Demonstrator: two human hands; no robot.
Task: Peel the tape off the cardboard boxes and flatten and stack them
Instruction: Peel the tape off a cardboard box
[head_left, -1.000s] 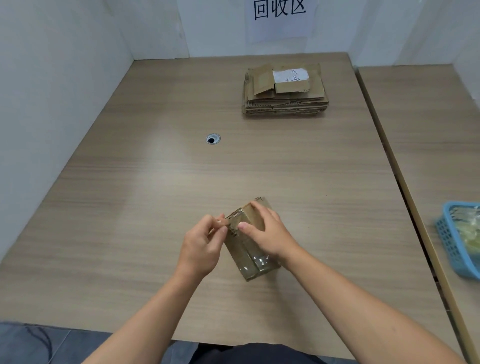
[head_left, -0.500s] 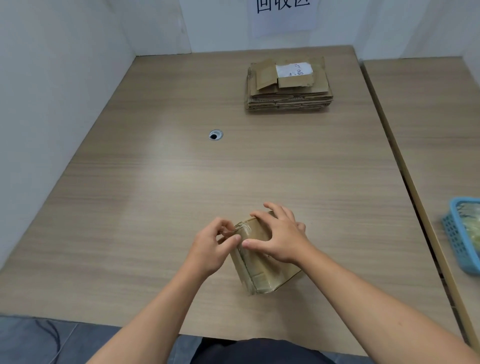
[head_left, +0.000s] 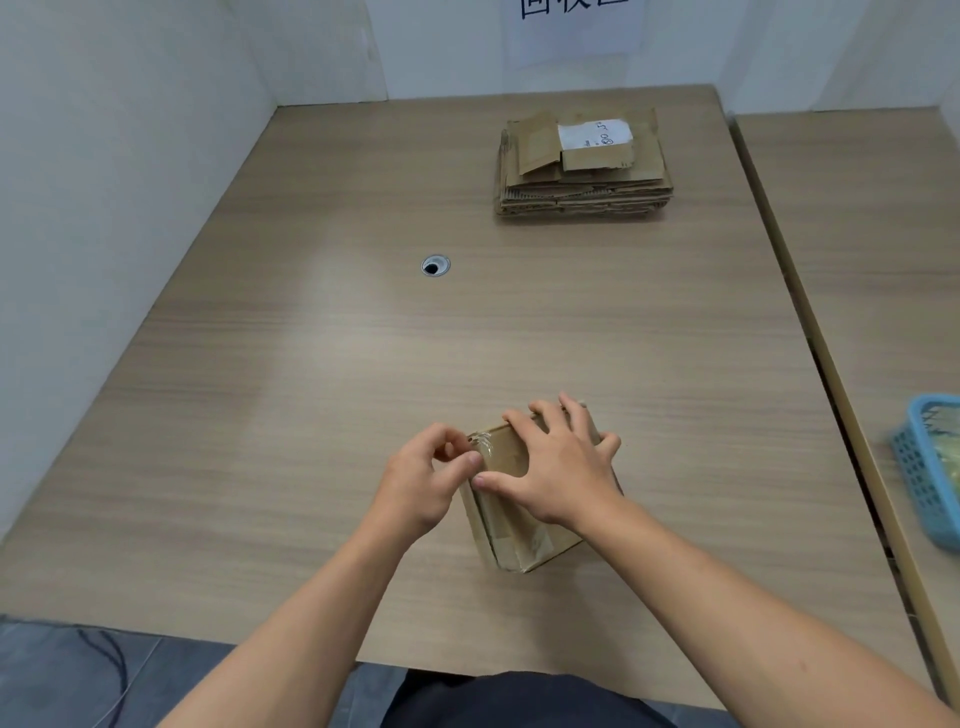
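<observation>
A wood-grain table (head_left: 363, 364) fills most of the view, with white walls along its left and far sides. A second table (head_left: 857, 234) adjoins its right edge. On the far wall hangs a white paper sign (head_left: 566, 26) with dark characters that the top of the frame cuts off.

A stack of flattened cardboard boxes (head_left: 582, 182) sits at the far right of the main table. Its top sheet carries a white label (head_left: 595, 136). A blue plastic basket (head_left: 924, 467) stands on the second table at the right edge of the frame. Its contents are too blurred to name.

A small cardboard box (head_left: 519, 540) rests on the table near the front edge, well apart from the stack and turned at an angle. The right hand (head_left: 561, 467) lies flat on top of it, fingers spread and fairly straight, with the thumb along the near-left side. The left hand (head_left: 421, 483), just beside the box's left corner, has its thumb and fingertips curled together and pinches a crinkled strip of clear tape (head_left: 483, 441) at that corner.

A round cable hole (head_left: 435, 266) sits in the table left of centre.
</observation>
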